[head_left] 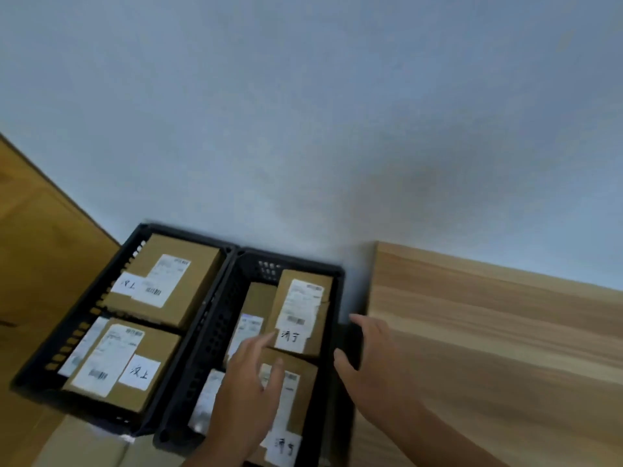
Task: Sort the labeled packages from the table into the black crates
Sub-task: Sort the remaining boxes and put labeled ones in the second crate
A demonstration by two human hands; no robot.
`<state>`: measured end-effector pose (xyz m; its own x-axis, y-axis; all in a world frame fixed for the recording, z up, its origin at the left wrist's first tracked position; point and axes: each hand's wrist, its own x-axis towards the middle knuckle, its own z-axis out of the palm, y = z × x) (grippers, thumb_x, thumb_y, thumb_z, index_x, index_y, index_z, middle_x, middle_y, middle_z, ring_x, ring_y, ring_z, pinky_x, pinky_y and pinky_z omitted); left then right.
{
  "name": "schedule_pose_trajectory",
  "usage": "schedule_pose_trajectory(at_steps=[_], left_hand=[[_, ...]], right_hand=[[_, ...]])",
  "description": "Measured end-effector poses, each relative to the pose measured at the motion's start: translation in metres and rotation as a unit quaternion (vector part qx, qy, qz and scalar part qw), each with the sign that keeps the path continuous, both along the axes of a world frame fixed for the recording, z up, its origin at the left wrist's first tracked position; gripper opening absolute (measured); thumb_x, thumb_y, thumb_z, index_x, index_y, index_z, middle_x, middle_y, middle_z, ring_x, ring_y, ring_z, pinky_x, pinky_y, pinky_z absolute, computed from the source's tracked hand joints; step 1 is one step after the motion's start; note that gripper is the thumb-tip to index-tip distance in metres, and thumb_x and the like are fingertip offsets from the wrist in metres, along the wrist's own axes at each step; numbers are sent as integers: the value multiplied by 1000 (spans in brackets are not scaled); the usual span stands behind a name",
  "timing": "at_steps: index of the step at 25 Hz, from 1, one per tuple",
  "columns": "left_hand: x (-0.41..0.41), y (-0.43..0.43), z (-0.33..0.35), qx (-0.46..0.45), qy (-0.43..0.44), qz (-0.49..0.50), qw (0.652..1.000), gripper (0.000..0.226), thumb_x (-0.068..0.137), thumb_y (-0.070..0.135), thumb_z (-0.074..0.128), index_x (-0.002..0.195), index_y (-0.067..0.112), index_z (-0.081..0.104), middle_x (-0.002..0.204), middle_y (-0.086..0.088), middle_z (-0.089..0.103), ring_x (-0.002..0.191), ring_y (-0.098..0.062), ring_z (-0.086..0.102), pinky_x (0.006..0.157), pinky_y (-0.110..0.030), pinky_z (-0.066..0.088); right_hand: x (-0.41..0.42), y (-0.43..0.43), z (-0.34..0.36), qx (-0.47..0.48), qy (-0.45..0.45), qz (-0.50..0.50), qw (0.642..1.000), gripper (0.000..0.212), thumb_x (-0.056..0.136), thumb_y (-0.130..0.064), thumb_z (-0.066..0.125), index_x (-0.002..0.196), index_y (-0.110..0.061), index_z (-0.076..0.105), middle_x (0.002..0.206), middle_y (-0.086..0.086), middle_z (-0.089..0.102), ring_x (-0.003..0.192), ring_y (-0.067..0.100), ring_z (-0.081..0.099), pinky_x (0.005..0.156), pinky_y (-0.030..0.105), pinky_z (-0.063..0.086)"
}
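Cardboard packages [296, 311] lie packed in the right black crate [215, 335], so we should press them level with our left hand [249, 389], fingers [264, 340] straight and apart, while our right hand [367, 362], fingers loosely spread, steadies the rim beside the wooden surface [488, 332].

Labelled brown packages [168, 281] lie inside two black crates [205, 335].

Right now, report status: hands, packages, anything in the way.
Left hand open, over packages in right crate. Right hand open at that crate's right rim. Left crate also loaded. Nothing blocking in view.
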<state>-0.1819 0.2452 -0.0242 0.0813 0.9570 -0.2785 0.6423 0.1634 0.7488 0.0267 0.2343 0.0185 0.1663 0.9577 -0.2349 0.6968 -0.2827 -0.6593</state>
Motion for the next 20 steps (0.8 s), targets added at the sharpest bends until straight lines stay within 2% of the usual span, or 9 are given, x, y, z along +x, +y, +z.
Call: schedule_pose_trajectory(at_steps=[2, 4, 6, 9, 13, 20], left_hand=[[31, -25, 32, 3, -10, -17, 1000, 32, 103, 43, 53, 127, 59, 41, 135, 37, 40, 132, 0, 42, 105, -30, 43], [63, -44, 62, 20, -22, -30, 999, 32, 102, 44, 53, 129, 58, 41, 136, 34, 41, 129, 1, 43, 99, -25, 46], [89, -56, 80, 55, -25, -40, 997, 32, 101, 46, 53, 129, 57, 41, 134, 34, 42, 127, 2, 44, 95, -23, 45], [137, -72, 93, 103, -31, -83, 991, 36, 99, 47, 53, 135, 50, 45, 134, 31, 44, 129, 2, 44, 100, -26, 40], [229, -116, 110, 131, -30, -166, 977, 44, 99, 50, 52, 142, 42, 45, 136, 26, 47, 130, 1, 44, 108, -30, 42], [425, -234, 137, 164, -38, -262, 950, 43, 98, 48, 55, 140, 41, 49, 133, 26, 51, 126, 1, 48, 105, -31, 45]], right_hand=[[43, -37, 32, 1, -35, -6, 999, 53, 89, -32, 66, 137, -32, 45, 130, -16, 42, 127, 8, 47, 102, 23, 38], [82, -75, 63, 7, -53, -31, 998, 60, 85, -31, 69, 141, -28, 46, 138, -12, 44, 131, 11, 48, 110, 27, 37], [113, -109, 84, 18, -70, -63, 995, 65, 82, -32, 72, 142, -28, 47, 142, -12, 43, 131, 12, 49, 111, 28, 38], [154, -160, 99, 50, -96, -134, 985, 63, 82, -30, 75, 140, -25, 51, 140, -9, 47, 131, 12, 49, 112, 29, 37], [212, -234, 112, 66, -129, -202, 969, 59, 87, -36, 70, 142, -30, 47, 140, -14, 44, 133, 8, 44, 110, 30, 40], [366, -379, 124, 118, -112, -305, 938, 55, 86, -36, 71, 136, -29, 50, 129, -14, 46, 124, 10, 49, 102, 30, 44]])
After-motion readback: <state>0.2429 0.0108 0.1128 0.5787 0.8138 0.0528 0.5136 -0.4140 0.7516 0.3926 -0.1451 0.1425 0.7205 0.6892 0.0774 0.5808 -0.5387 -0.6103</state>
